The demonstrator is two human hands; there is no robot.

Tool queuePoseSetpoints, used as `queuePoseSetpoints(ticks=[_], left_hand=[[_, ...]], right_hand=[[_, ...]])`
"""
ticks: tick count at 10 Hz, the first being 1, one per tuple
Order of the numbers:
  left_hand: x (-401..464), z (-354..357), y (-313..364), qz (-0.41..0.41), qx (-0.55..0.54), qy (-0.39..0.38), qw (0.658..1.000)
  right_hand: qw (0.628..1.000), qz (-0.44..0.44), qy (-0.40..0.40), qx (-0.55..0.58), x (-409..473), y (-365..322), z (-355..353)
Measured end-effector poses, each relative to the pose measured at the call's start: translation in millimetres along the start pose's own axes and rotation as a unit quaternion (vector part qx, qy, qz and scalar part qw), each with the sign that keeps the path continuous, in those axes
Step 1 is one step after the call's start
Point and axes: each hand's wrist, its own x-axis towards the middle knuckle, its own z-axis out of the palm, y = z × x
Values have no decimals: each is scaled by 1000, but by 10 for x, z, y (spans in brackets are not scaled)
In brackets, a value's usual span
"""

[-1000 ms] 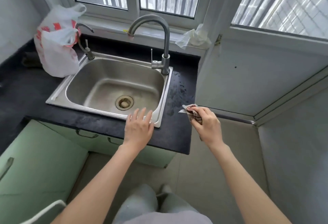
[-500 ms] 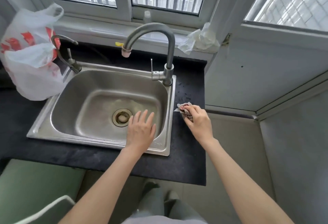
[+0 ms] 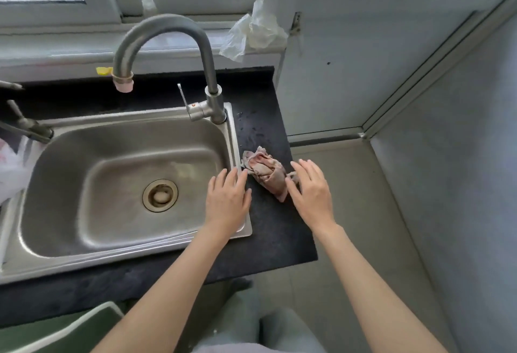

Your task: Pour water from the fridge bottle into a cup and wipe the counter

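cloth (image 3: 265, 172): crumpled on dark surface (image 3: 279, 235) right of sink (image 3: 84, 243), between both hands | left hand (image 3: 227, 201): grip spread flat on sink rim | right hand (image 3: 312, 193): grip spread, beside cloth

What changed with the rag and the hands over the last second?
The right hand let go of the rag, which now lies bunched on the counter beside the sink. The left hand moved rightward along the sink rim toward the rag. The tap is unchanged.
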Motion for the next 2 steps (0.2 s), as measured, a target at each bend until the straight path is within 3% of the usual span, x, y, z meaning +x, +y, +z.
queuePoseSetpoints(ticks=[2], left_hand=[[80,-138,697,112,-36,50,992]], right_hand=[[986,90,137,-37,-705,411,-718]])
